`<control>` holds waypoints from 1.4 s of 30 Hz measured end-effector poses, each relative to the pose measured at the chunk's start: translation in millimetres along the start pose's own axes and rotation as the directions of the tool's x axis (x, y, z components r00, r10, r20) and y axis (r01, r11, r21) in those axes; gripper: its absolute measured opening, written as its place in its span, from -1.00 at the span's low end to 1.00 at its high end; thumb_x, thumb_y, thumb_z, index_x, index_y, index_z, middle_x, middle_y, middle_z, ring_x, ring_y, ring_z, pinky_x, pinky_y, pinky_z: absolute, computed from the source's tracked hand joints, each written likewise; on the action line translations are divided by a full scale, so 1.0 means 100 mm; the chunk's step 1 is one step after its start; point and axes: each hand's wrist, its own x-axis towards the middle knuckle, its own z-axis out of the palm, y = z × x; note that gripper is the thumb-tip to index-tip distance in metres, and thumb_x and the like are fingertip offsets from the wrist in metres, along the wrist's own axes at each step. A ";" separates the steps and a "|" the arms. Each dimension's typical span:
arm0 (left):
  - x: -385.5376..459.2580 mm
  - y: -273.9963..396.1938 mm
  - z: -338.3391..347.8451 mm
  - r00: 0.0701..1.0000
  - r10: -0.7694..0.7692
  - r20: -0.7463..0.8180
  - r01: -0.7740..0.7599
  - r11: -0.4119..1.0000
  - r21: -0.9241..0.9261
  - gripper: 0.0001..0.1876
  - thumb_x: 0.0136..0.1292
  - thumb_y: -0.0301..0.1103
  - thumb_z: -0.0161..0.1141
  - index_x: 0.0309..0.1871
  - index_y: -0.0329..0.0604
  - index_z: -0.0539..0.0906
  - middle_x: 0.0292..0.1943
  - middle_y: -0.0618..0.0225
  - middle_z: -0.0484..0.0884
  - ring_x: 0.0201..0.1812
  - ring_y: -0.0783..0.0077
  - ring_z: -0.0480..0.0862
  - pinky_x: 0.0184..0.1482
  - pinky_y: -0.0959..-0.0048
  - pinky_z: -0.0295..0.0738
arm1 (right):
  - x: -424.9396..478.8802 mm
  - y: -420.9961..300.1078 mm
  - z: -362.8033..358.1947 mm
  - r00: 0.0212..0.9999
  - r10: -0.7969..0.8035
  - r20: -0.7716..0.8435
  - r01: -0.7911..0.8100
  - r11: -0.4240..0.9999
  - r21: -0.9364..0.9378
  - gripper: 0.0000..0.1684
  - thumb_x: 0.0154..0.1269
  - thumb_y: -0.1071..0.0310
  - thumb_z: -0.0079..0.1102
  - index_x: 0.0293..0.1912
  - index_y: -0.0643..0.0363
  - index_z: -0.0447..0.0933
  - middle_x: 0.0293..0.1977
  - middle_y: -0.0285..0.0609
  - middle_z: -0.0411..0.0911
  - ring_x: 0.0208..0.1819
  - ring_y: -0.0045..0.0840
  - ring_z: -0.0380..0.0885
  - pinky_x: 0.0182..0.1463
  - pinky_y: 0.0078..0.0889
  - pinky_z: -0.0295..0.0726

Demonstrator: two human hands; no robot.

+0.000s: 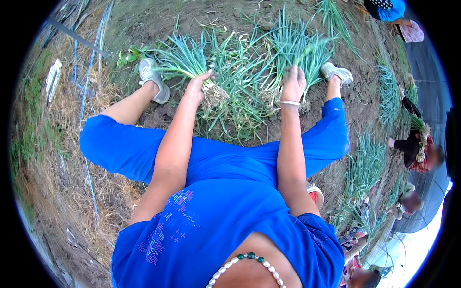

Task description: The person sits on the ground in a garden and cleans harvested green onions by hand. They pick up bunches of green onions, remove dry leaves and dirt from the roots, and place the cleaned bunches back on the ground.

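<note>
My left hand (200, 85) is closed around a bunch of green onions (187, 57), just above its pale, matted roots, with the leaves spreading up and left. My right hand (294, 83) is over a pile of green onions (288, 43) by my right shoe; its fingers are curled around a pale stalk whose blurred green leaves point up and right. Whether it grips more than that I cannot tell. Between both hands, loose green leaves and trimmings (239, 82) lie on the soil.
More green onions lie in rows (365, 158) at the right, where several other people (419, 151) sit or crouch. Dry straw (104, 187) and a blue-white strip (88, 79) cover the ground at left. A container with something red (315, 196) is beside my right thigh.
</note>
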 end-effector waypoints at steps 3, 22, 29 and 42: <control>-0.09 -0.22 0.24 0.998 0.033 0.049 -0.036 0.998 0.050 -0.66 0.15 -0.27 0.27 -0.10 -0.29 0.51 -0.40 0.26 0.60 -0.48 0.43 0.59 -0.43 0.38 0.57 | 0.04 0.13 0.31 0.971 -0.085 0.224 0.216 0.714 -0.666 -0.66 0.30 0.16 -0.06 -0.31 0.24 0.54 -0.44 0.06 0.57 -0.38 -0.16 0.57 -0.22 -0.18 0.51; 0.15 0.23 -0.18 0.995 -0.017 -0.099 0.000 0.987 -0.163 -0.84 0.15 -0.38 0.19 -0.31 -0.24 0.48 -0.60 0.35 0.50 -0.65 0.50 0.49 -0.54 0.46 0.50 | -0.34 2.22 0.50 0.379 0.913 0.153 -0.925 0.374 0.059 -0.78 0.18 0.23 0.21 -0.45 0.03 0.37 -0.64 -0.37 0.33 -0.68 -0.62 0.23 -0.63 -0.52 0.25; 0.16 0.17 -0.02 0.993 -0.094 -0.070 0.091 0.995 -0.045 -0.85 0.03 -0.45 0.27 -0.47 -0.21 0.49 -0.64 0.33 0.51 -0.64 0.42 0.53 -0.55 0.43 0.49 | -0.07 1.34 0.22 0.848 0.302 0.435 -0.117 0.908 -0.402 -0.76 0.06 0.31 0.29 -0.35 0.29 0.51 -0.49 -0.26 0.46 -0.42 -0.56 0.39 -0.27 -0.47 0.37; -0.14 0.15 0.31 0.973 0.232 -0.012 -0.222 0.945 0.240 -0.85 -0.04 -0.58 0.30 -0.34 -0.36 0.62 -0.49 0.29 0.62 -0.49 0.44 0.60 -0.36 0.53 0.49 | -0.66 0.75 0.44 0.781 0.028 0.624 0.510 0.548 -0.663 -0.69 0.06 0.28 0.12 -0.12 0.04 0.50 -0.29 0.00 0.57 -0.23 -0.13 0.55 -0.16 -0.11 0.50</control>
